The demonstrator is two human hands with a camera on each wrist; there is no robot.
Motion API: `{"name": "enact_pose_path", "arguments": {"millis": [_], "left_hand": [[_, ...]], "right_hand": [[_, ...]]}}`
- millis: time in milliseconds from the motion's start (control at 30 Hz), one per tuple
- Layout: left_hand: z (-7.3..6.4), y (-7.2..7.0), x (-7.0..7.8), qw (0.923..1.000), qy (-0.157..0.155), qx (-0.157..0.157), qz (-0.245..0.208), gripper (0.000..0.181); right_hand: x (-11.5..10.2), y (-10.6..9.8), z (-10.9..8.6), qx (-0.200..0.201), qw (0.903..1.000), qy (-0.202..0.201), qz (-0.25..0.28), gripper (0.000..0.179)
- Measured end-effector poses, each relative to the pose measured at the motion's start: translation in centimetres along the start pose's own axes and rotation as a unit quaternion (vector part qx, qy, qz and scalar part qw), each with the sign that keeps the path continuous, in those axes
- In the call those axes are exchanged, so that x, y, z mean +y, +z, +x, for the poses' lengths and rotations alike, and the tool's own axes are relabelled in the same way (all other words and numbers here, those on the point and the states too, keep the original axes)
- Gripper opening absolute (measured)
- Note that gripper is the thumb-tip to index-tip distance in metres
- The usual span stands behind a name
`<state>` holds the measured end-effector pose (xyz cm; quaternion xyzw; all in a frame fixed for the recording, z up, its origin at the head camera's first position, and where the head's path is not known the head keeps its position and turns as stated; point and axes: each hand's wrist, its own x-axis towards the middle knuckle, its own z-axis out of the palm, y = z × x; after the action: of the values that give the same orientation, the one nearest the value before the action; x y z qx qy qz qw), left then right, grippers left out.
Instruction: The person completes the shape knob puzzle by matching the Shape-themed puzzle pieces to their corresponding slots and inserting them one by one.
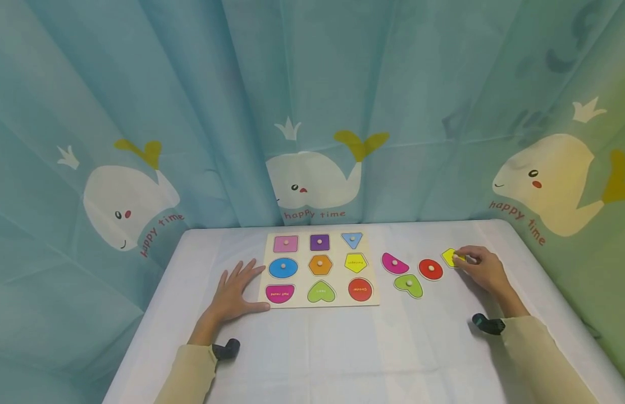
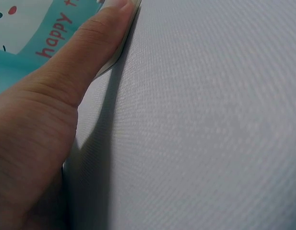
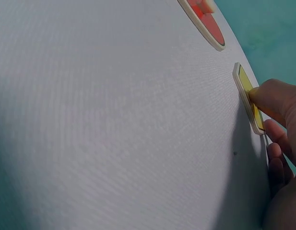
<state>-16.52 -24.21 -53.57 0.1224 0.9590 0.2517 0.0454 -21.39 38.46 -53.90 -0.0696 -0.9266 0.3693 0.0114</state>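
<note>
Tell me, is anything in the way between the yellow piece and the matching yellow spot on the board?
Yes: the red circle piece and the magenta half-round piece lie flat between the yellow piece, which the right hand pinches, and the yellow pentagon spot on the board.

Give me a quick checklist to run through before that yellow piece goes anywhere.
1. Grip: ok. The right hand pinches the yellow pentagon piece.
2. Board steadied: ok. The left hand touches the left edge of the board.
3. Matching spot free: ok. The pentagon slot shows its printed label, with no piece in it.
4. Low path unobstructed: not ok. The red circle piece and magenta half-round piece lie between; lifting over them seems wise.
5. Piece clear of the table: cannot tell.
</note>
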Motion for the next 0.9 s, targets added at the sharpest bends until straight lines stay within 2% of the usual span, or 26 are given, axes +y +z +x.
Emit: {"name": "enact_pose_path", "arguments": {"millis": [267, 900], "left_hand": [[-0.07, -0.18, 0.34, 1.0, 0.003, 0.003, -0.002, 0.099], [-0.18, -0.47, 0.54, 0.9999, -0.002, -0.006, 0.01, 0.099]], "right_hand": [[-0.46, -0.04, -0.23, 0.008, 0.9999, 0.01, 0.007, 0.037], [-0.59, 0.26, -0.44, 0.028, 0.9996, 0.002, 0.005, 0.034]]}}
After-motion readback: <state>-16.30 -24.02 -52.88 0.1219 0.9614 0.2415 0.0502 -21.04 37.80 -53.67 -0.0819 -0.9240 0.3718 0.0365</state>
